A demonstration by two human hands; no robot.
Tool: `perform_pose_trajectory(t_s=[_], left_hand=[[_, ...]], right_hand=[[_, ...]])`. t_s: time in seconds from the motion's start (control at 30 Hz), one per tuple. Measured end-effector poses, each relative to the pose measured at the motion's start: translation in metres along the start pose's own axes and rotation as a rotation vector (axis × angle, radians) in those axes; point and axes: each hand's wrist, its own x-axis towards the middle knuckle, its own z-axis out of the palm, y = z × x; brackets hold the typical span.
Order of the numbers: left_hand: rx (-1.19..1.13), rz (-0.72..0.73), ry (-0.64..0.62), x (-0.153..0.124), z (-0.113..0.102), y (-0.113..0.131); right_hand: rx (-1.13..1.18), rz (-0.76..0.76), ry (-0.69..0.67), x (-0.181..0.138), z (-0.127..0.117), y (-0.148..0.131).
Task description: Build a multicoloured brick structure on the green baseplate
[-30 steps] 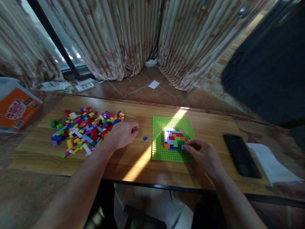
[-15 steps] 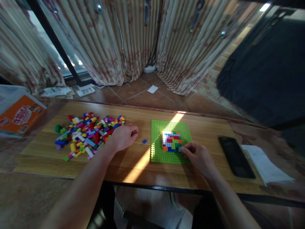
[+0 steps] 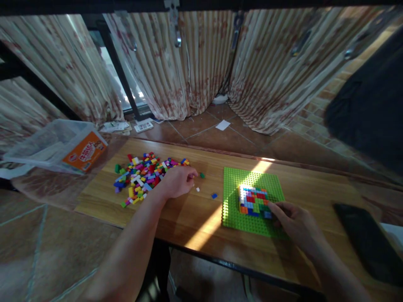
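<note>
My left hand (image 3: pixel 180 182) is at the right side of a pile of loose toy bricks (image 3: pixel 138 178), its fingers curled together; what they hold, if anything, is too small to make out. Close by on the table lie a green brick (image 3: pixel 202 175), a white brick (image 3: pixel 197 189) and, further right, a blue brick (image 3: pixel 214 196). A green baseplate (image 3: pixel 233 218) carries a low, multicoloured brick build (image 3: pixel 252 199). My right hand (image 3: pixel 292 218) is over the plate's right part, thumb and forefinger pinched at the build's right edge. Their tips hide whatever is between them.
The wooden table (image 3: pixel 195 226) has a dark phone-like slab (image 3: pixel 367 239) at its right end. A clear plastic bin (image 3: pixel 56 144) with an orange label stands beyond the left end. Striped curtains (image 3: pixel 195 71) hang behind, and a dark cloth shape (image 3: pixel 371 100) is at the right.
The view has swung left, so the table sits further right. Green and white bricks now lie beside my left hand, clear of the pile. My right hand stays at the build's right edge.
</note>
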Motion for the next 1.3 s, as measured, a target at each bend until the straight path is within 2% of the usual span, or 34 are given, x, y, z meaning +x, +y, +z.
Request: perform_pose_trajectory(t_s=[0.2,0.37,0.53,0.73,0.9,1.3], left_hand=[[-0.017,-0.114,0.179,0.000,-0.014,-0.014],[-0.050,-0.147,0.225,-0.001,-0.018,-0.018],[-0.056,-0.126,0.166,-0.006,-0.022,-0.019],[-0.073,0.015,0.035,-0.009,-0.027,-0.022],[-0.081,0.142,-0.067,-0.012,-0.027,-0.019],[0.067,0.110,-0.130,-0.008,-0.018,-0.013]], right_hand=[[-0.187,-0.056,0.105,0.003,0.009,0.001],[-0.237,-0.046,0.087,0.014,0.011,0.006],[-0.224,-0.012,0.094,0.030,0.007,0.004],[-0.218,-0.004,0.141,0.038,0.004,0.001],[-0.203,0.013,0.120,0.037,0.004,0.003],[-0.255,0.001,0.128,0.033,0.005,-0.005]])
